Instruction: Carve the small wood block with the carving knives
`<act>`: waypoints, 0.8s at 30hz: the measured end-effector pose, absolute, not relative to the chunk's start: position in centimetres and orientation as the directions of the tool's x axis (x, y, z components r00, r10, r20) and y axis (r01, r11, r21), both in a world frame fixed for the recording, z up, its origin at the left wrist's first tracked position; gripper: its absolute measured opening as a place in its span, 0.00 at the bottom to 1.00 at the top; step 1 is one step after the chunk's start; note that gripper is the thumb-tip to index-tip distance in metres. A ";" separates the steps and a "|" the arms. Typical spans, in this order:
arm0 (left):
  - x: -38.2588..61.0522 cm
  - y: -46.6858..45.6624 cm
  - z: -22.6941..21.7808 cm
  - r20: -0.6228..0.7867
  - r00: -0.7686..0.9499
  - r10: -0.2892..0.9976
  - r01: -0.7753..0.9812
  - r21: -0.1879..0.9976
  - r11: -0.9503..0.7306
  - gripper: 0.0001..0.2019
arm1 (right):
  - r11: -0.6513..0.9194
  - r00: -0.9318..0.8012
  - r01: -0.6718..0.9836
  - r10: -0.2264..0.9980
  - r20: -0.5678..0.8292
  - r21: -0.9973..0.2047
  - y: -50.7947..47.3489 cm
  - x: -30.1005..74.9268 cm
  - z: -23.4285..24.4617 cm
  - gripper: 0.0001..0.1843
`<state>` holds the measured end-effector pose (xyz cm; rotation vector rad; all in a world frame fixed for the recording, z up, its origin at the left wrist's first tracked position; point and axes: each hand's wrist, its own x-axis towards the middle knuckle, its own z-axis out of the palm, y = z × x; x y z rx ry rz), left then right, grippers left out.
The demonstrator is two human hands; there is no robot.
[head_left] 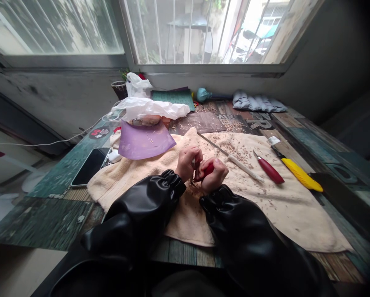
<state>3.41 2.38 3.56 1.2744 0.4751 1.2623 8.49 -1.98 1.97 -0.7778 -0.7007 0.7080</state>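
Note:
Both my hands meet over the cream towel (284, 206) in the middle of the table. My right hand (214, 175) is closed round a red-handled tool (207, 169), whose blade points toward my left hand. My left hand (188, 161) is curled shut on a small piece that I cannot make out; it touches the tool's tip. Wood shavings (243, 150) lie scattered on the towel around them. Black glossy sleeves cover both forearms.
On the towel to the right lie a long thin file (234, 159), a red-handled knife (270, 170) and a yellow-handled tool (300, 176). A purple sheet (143, 142), a phone (90, 166), a white plastic bag (151, 108), a green cutting mat (174, 98) and grey padded cloth (257, 102) lie farther out.

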 end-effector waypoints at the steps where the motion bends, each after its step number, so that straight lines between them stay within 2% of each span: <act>1: 3.4 2.3 3.6 0.350 0.323 0.879 -0.427 0.883 -0.194 0.17 | 0.506 0.568 -0.300 0.776 0.275 -0.808 -2.0 8.5 1.9 0.19; 6: 3.5 2.3 3.8 0.357 0.306 0.882 -0.432 0.878 -0.205 0.17 | 0.459 0.581 -0.348 0.790 0.196 -0.817 -1.8 8.8 1.1 0.19; 11: 3.6 2.4 3.8 0.327 0.388 0.862 -0.403 0.901 -0.160 0.16 | 0.396 0.591 -0.431 0.803 0.077 -0.811 -1.4 9.3 0.6 0.19; 17: 3.5 2.5 3.9 0.317 0.380 0.869 -0.412 0.899 -0.147 0.16 | 0.393 0.495 -0.487 0.860 0.125 -0.780 -1.8 10.3 2.1 0.19; 24: 3.0 4.0 3.3 0.263 0.295 0.919 -0.507 0.858 -0.083 0.16 | 0.490 0.583 -0.539 0.804 0.117 -0.685 -2.3 12.8 3.5 0.18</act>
